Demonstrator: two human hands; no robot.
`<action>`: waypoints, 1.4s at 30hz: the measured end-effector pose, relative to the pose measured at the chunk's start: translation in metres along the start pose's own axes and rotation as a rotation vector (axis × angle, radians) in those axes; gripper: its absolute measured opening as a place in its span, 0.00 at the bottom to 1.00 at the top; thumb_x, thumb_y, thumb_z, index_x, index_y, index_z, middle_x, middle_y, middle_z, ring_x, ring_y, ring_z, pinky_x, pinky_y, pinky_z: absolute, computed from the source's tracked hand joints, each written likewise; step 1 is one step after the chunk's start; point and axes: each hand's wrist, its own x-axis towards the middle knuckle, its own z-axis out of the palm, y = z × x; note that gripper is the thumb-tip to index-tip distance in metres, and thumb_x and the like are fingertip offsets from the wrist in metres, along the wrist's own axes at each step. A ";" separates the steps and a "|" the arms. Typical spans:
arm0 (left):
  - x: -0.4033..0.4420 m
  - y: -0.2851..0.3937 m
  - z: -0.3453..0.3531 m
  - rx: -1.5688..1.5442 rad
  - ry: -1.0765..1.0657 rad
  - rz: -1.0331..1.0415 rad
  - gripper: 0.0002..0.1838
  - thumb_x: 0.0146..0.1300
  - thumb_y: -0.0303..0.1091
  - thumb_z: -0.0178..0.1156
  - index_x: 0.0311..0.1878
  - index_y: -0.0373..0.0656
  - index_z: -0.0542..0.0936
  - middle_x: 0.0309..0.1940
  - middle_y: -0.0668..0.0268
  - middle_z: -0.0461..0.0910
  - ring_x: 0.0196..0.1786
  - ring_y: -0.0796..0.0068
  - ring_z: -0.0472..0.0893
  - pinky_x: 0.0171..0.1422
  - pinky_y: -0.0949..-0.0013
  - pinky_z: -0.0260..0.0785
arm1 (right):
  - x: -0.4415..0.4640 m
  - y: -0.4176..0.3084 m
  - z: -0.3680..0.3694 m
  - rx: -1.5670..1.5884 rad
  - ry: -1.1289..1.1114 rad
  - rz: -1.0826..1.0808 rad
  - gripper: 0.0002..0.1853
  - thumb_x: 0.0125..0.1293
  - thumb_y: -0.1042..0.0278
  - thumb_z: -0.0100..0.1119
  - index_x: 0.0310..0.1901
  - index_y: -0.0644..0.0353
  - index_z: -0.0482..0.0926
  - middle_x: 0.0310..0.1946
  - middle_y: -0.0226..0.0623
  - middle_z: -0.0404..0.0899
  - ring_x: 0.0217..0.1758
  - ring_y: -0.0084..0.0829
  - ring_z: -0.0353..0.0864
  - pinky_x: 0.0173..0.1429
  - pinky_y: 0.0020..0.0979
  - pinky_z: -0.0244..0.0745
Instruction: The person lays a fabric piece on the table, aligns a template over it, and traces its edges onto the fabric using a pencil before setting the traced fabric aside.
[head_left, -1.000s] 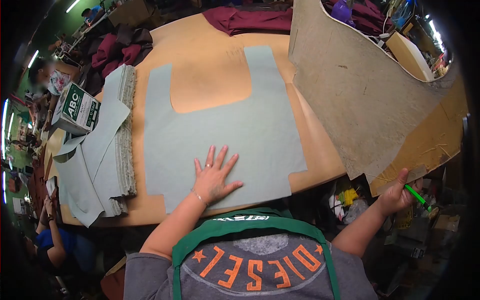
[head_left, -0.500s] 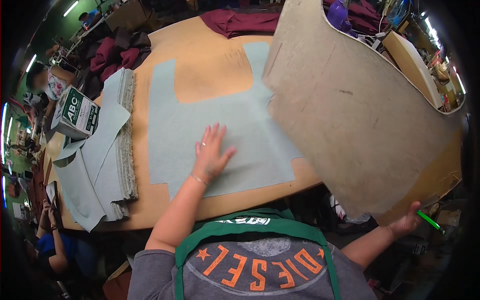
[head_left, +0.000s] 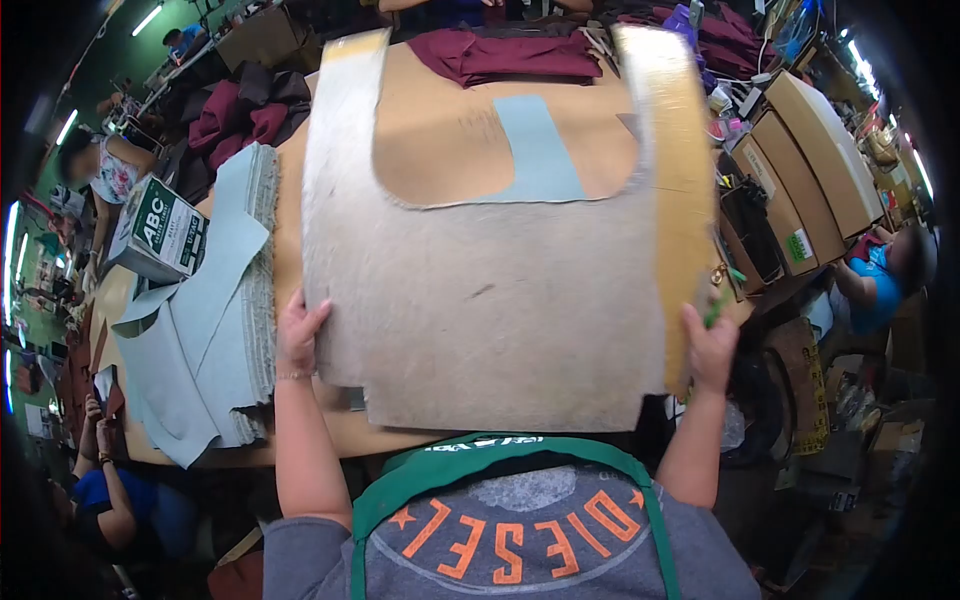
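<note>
A large worn grey-beige cutting template with a deep U-shaped cutout spreads in front of me above the table. My left hand is closed on its left edge. On the opposite edge, beside a strip of yellowish tape, my right hand grips the template. A green pen, partly hidden, is also in my right hand. Light blue fabric shows through the cutout; the template covers most of it.
Stacked light blue fabric lies on the left, beside a white and green box. Maroon cloth is at the table's far edge. Cardboard boxes stand on the right. Other people are around the table.
The template has swung from the right to over the light blue fabric. My left hand has left the fabric and taken the template's left edge; my right hand has moved up and left.
</note>
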 end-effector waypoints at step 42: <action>0.025 -0.052 -0.033 1.075 0.193 -0.046 0.42 0.44 0.46 0.65 0.57 0.27 0.60 0.45 0.39 0.68 0.50 0.46 0.69 0.55 0.60 0.61 | 0.070 0.073 0.114 -1.089 -0.388 0.035 0.21 0.54 0.52 0.57 0.42 0.60 0.68 0.35 0.52 0.73 0.40 0.49 0.74 0.43 0.43 0.70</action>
